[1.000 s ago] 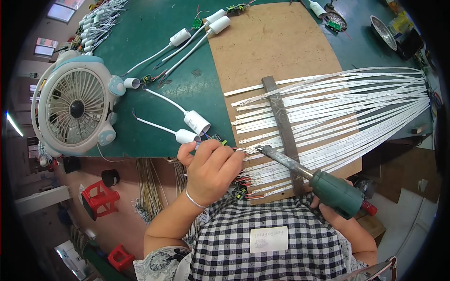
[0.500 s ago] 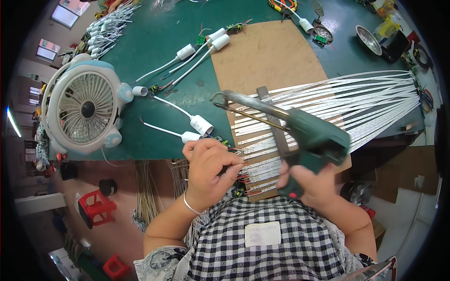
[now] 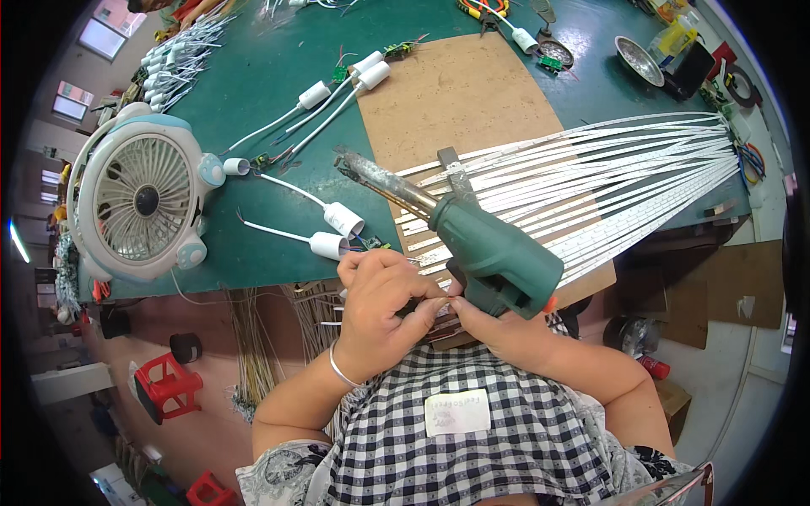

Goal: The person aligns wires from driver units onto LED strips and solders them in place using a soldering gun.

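My right hand (image 3: 506,333) grips a green soldering gun (image 3: 498,257), its metal tip pointing up and to the left above the table. My left hand (image 3: 380,312) is closed in a pinch at the near ends of white LED strips (image 3: 540,192); it appears to hold a thin wire, largely hidden by the fingers. The thumbs of both hands nearly meet there. Beneath the strips lies a brown board (image 3: 464,93), and a dark metal bar (image 3: 456,173) rests across them. Just beyond my left hand lie a white lamp holder (image 3: 327,244) and a small circuit board (image 3: 371,243).
A white and blue fan (image 3: 145,201) stands at the left. More lamp holders with white cables (image 3: 344,219) lie between it and the board. Far right are a metal dish (image 3: 639,61) and a yellow bottle (image 3: 675,42). Red stools (image 3: 173,384) stand on the floor.
The soldering gun has swung left and its handle has turned toward me. My right thumb has come in beside my left fingertips. The whole view has shifted slightly.
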A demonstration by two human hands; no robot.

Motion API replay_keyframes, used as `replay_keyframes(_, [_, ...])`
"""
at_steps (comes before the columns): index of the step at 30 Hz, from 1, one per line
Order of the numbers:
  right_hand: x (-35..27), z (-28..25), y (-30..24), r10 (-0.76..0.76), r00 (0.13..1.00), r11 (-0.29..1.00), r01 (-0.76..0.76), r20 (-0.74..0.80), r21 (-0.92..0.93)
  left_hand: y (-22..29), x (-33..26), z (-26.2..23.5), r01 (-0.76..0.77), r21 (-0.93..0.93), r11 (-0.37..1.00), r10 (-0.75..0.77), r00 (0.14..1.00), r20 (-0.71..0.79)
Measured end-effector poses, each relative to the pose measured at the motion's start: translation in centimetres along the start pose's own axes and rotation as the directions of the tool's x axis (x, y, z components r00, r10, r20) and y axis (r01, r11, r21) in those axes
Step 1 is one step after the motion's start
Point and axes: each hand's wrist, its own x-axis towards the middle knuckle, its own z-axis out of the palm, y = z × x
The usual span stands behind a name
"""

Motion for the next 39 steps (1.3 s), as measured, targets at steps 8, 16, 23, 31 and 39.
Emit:
replay_keyframes(8, [-0.2,-0.4,1.1,-0.053,0.999,0.994,0.052,0.000,-0.099,0.2,-0.3,-0.1,0.125,-0.182,0.975,-0.118,0.992,0.050])
replay_keyframes(16, [-0.1,0.5,-0.1,0.093,0.995,0.985,-0.087,-0.032,0.151,0.7,-0.5,-0.4,-0.146,0.313,0.939,0.172,0.984,-0.055])
replay_keyframes(23, [0.6,0.0,0.0,0.174,0.984,0.958,-0.178,0.038,0.227,0.5,-0.8,-0.6,-0.228,0.408,0.884,0.284,0.955,-0.081])
replay_keyframes(31, [-0.5,-1.8,-0.9,0.032,0.990,0.966,0.005,-0.137,0.260,1.9,1.6,-6.7,-0.282,0.784,0.554,0.453,0.892,0.001])
replay_keyframes(39, [-5.5,-5.0,-0.1,0.165,0.957,0.985,-0.171,-0.238,-0.006,-2.4,-1.3,-0.2,-0.158,0.630,0.760,0.193,0.981,0.014])
